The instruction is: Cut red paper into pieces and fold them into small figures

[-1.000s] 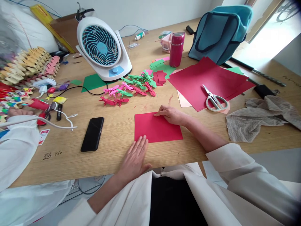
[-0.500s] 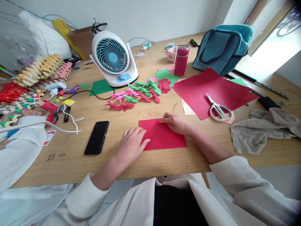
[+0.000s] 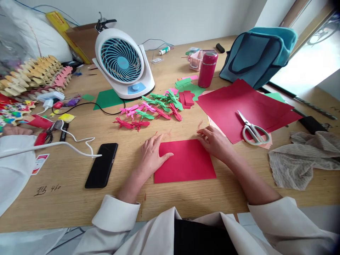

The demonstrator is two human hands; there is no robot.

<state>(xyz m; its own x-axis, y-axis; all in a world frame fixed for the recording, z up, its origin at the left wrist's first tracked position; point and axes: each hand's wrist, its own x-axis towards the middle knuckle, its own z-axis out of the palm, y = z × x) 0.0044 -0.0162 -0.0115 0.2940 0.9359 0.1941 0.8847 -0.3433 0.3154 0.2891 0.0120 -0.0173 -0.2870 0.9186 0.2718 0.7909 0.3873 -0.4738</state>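
A rectangular sheet of red paper point(image 3: 186, 163), perhaps folded or stacked, lies flat on the table in front of me. Across its left edge rests my left hand point(image 3: 152, 154), fingers stretched forward on the table and thumb spread over the paper. My right hand point(image 3: 214, 141) is at the far right corner, fingers slightly bent and apart, touching the edge. Beyond the hands lies a cluster of red, pink and green folded paper pieces point(image 3: 152, 110). Scissors point(image 3: 251, 131) rest on larger red sheets point(image 3: 233, 106) to the right.
A black phone point(image 3: 101, 165) lies left of the paper, with a white cable point(image 3: 71, 144) reaching over it. Behind stand a white fan point(image 3: 122, 63), a red flask point(image 3: 207, 70) and a blue bag point(image 3: 255, 56). A crumpled cloth point(image 3: 302, 159) lies right. Another person's sleeve point(image 3: 16, 163) shows at left.
My right hand has slid from the paper's top edge to its far right corner. My left hand has turned more forward along the left edge. The view has shifted slightly.
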